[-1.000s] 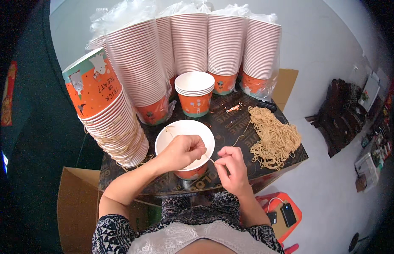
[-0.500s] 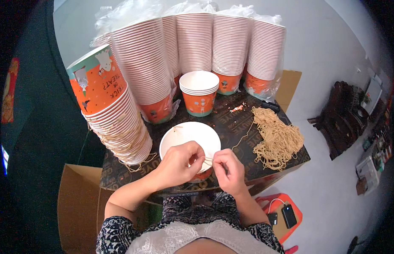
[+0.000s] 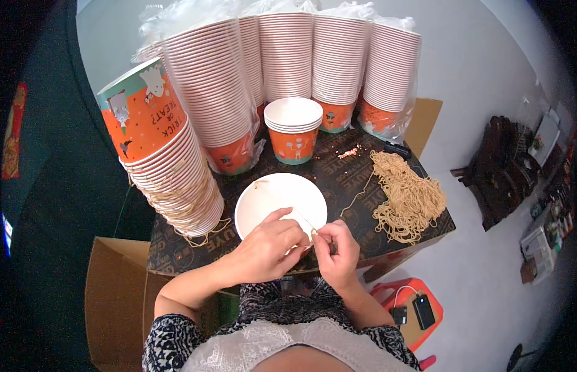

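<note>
String point(image 3: 314, 232) is pinched, seemingly anchored, by the right hand point(image 3: 338, 247). Left hand point(image 3: 268, 248) has straightened its forefinger; whether it grips, I cannot tell.

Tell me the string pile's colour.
The string pile is light tan; the head view shows it best.

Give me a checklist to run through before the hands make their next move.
1. Right hand pinching the string: ok, near the cup's rim.
2. Left hand gripping the string too: cannot tell, its grip is hidden.
3. Front cup standing mouth up: ok.
4. String pile on the table: ok, at the right.
5. Loose strand joined to the held string: cannot tell, lost from view at the right hand.
6. Tabletop free of crumbs: not ok, some lie beside the short cup stack.
</note>
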The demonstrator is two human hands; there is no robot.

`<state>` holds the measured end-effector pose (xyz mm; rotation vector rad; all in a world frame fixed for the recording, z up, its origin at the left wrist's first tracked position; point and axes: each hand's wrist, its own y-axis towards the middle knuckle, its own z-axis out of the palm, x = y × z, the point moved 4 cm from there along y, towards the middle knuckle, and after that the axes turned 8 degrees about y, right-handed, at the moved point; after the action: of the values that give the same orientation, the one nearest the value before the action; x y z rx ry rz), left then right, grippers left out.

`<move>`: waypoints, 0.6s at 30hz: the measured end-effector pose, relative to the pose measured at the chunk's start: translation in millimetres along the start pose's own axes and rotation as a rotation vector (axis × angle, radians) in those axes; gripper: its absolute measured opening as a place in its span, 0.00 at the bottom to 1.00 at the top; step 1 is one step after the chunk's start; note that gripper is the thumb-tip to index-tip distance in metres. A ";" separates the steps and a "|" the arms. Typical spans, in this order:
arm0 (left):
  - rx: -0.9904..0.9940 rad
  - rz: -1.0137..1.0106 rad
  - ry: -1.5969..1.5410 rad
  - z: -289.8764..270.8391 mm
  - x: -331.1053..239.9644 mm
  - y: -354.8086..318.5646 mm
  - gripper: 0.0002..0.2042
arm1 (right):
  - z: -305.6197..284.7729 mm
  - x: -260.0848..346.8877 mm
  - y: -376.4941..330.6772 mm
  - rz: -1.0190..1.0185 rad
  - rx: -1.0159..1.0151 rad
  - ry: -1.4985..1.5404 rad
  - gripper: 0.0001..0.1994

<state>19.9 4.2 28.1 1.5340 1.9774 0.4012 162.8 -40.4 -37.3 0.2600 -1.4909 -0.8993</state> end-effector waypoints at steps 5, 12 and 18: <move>-0.004 -0.042 -0.033 -1.1 5.2 2.3 0.06 | -1.6 12.9 5.4 -0.174 0.180 -0.187 0.05; -0.038 -0.049 -0.024 5.5 17.5 5.3 0.06 | -3.3 12.1 1.5 -0.039 0.238 -0.135 0.06; -0.017 -0.073 -0.002 5.5 20.9 7.2 0.07 | -5.1 -1.5 -3.3 0.138 0.153 0.096 0.02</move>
<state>25.6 25.4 22.3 1.4461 2.0164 0.3852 166.6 -43.6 -41.2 0.3044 -1.4716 -0.6551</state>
